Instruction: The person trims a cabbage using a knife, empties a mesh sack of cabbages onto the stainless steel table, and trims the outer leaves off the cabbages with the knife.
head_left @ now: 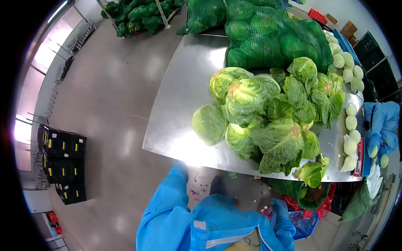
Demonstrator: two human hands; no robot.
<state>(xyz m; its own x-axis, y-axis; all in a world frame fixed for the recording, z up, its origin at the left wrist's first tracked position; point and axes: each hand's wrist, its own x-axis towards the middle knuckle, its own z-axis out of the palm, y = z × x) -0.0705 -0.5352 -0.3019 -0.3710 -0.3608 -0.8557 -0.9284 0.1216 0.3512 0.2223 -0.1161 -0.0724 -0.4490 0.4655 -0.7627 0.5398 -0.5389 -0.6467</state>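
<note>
1. Cabbages (278, 109) sat heaped by the worktop's (184, 79) near edge; probably heavy and firm, outer leaves tearable, so I'd have cupped the round undersides.
2. Left hand (179, 165) was toward the near-left corner, right hand (279, 206) below that edge; kinda blurry, couldn't tell if either gripped anything.

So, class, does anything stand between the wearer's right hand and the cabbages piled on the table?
Yes. In this view, the front edge of the metal table lies between the right hand and the cabbages; green netting shows just below that edge.
</note>
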